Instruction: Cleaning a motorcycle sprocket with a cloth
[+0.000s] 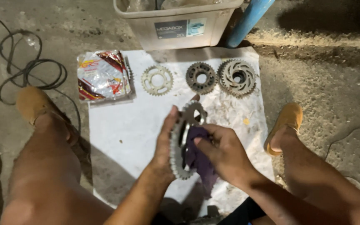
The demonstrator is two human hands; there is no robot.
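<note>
My left hand [163, 143] holds a toothed metal sprocket [179, 137] upright on its edge, above a white sheet [126, 125] spread on the ground. My right hand [223, 152] presses a dark purple rag [200, 160] against the sprocket's face. The rag hangs down below my right hand. Part of the sprocket is hidden behind the rag and my fingers.
Three more sprockets lie in a row at the sheet's far edge: a pale one [157, 80], a dark one [201, 78], a slotted one [237, 78]. A red and white packet [103, 75] lies left of them. A grey plastic box [176, 23], blue pole [246, 21], black cable [30, 71].
</note>
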